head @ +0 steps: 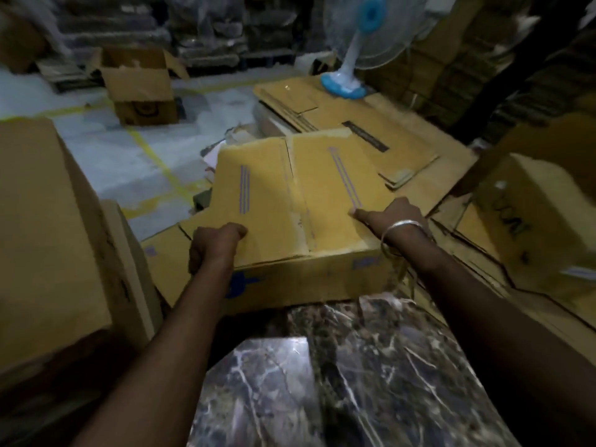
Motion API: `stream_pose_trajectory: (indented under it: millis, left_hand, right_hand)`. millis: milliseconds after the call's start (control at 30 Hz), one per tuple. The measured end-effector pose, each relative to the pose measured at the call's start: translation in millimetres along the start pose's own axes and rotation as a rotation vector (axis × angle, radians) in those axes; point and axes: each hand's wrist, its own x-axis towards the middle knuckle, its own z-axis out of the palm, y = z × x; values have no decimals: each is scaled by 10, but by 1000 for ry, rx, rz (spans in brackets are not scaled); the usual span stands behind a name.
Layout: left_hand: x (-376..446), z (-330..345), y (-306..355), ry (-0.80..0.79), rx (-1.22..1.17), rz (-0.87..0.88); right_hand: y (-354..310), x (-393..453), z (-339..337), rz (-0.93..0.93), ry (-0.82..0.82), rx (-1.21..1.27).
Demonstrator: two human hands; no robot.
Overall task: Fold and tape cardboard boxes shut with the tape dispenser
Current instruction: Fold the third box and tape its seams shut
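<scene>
The cardboard box lies at the far edge of the dark marble counter, top flaps folded down, long axis running left to right. The left hand grips its left flap edge; the right hand presses on the right flap, fingers hidden.

The left hand's fingers are hidden behind the cardboard box's near-left edge. At three o'clock, another box is blurred, its dark writing unreadable. At twelve, the fan's head is cut off.
</scene>
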Motion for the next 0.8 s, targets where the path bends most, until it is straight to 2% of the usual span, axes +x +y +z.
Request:
stream_pose_trajectory:
  millis: [233,433,667,800]
  left_hand:
    - [-1309,-46,-467,-184,254,179]
    - [-2199,-75,-1024,-292,353,303]
    - [-2636,-122,-1552,-416,375,353]
    - [-2692,-176,-1764,-447,425,398]
  right_hand:
    - [1666,-1196,-280,227,39,73]
    - [2815,-2173,-137,410,54,208]
    - [3491,-3102,119,488,31,243]
    - [3597,-3469,221,553,23,300]
